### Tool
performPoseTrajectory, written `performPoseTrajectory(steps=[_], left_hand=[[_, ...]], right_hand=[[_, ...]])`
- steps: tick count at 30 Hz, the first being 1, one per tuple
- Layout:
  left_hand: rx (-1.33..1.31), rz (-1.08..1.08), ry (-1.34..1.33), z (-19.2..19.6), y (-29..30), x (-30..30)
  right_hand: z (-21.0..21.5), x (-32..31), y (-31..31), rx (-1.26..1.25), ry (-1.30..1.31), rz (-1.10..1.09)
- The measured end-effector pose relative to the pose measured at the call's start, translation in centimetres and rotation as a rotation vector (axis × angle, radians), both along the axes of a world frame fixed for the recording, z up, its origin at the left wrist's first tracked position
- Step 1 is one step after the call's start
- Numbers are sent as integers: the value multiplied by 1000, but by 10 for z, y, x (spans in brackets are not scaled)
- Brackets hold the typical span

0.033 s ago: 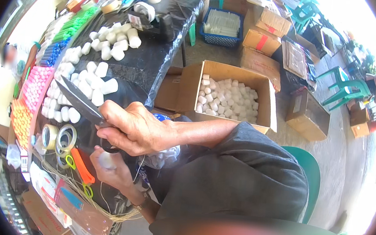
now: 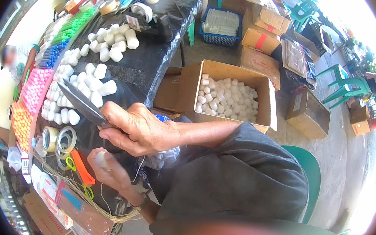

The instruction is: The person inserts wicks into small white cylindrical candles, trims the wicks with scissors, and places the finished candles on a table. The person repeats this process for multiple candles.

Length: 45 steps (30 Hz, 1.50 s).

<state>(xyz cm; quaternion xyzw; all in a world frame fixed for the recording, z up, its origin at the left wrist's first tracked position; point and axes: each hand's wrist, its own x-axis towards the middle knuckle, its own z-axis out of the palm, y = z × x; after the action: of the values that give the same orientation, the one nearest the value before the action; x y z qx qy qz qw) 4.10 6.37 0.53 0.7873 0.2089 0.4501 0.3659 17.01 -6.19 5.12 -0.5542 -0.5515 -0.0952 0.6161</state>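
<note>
In my right hand [image 2: 136, 129] is a pair of dark-bladed scissors [image 2: 83, 105], its blades pointing over the table toward the white pieces. My fingers are closed round the handle, which they mostly hide. Just below, my left hand [image 2: 111, 171] is curled round a small white piece [image 2: 102, 160], partly hidden by fingers and slightly blurred. A gap separates this piece from the scissors. Many short white cylinders [image 2: 94, 83] lie in loose heaps on the black-covered table [image 2: 144, 81] beyond the blades.
Tape rolls [image 2: 66, 141], an orange-handled tool [image 2: 82, 167] and cords [image 2: 97, 209] lie near my left hand. Coloured stick bundles [image 2: 35, 88] line the far edge. An open carton [image 2: 236, 118] of white cylinders stands to the right, near a blue basket [image 2: 220, 39]. Another person [image 2: 22, 58] is beyond the table.
My left hand has shifted slightly left, a little farther from the scissors' handle. The blades have moved slightly right and down. The person beyond the table shows more.
</note>
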Motion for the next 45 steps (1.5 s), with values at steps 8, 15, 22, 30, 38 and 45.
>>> performPoseTrajectory(steps=[8, 15, 22, 30, 38, 45], left_hand=[[436, 114, 241, -20, 34, -18], [337, 169, 413, -12, 27, -51], [383, 111, 529, -2, 25, -46], [82, 70, 241, 5, 13, -38], [-838, -423, -419, 15, 7, -34], [-1031, -707, -334, 7, 9, -31]], right_hand=[[-62, -36, -46, -445, 111, 302], [-96, -34, -78, -800, 837, 1178], [-93, -25, -97, -730, 1042, 1281], [-92, -21, -110, -496, 1101, 1332], [-90, -22, -95, -661, 847, 1084], [-81, -11, -95, -702, 590, 894]])
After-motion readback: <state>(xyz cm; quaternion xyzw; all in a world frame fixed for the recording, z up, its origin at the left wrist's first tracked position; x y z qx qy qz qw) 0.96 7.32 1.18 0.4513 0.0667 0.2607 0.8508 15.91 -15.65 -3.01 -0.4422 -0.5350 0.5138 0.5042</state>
